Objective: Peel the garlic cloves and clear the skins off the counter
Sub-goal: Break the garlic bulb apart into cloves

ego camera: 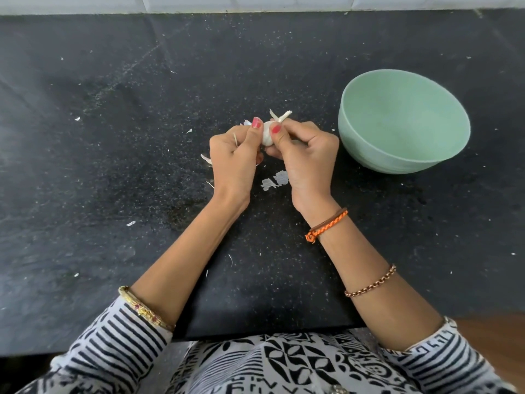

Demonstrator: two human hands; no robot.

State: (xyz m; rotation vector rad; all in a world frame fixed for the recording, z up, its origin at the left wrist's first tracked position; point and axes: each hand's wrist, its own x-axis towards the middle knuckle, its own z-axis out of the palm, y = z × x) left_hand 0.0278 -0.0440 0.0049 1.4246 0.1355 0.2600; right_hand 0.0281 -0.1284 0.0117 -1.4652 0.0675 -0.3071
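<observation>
A white garlic bulb [267, 134] is held above the middle of the black counter [113, 166], its dry stem tip sticking up behind my fingers. My left hand [234, 155] pinches it from the left with the thumb on top. My right hand [305, 152] grips it from the right, thumb pressed on the bulb. Torn white skins [274, 180] lie on the counter just below my hands, and another skin piece [206, 159] lies left of my left hand.
A pale green bowl [403, 120], with nothing visible inside, stands to the right of my hands. Small skin flakes [131, 223] are scattered over the counter. A white tiled wall [255, 2] runs along the back edge. The counter's front edge is near my body.
</observation>
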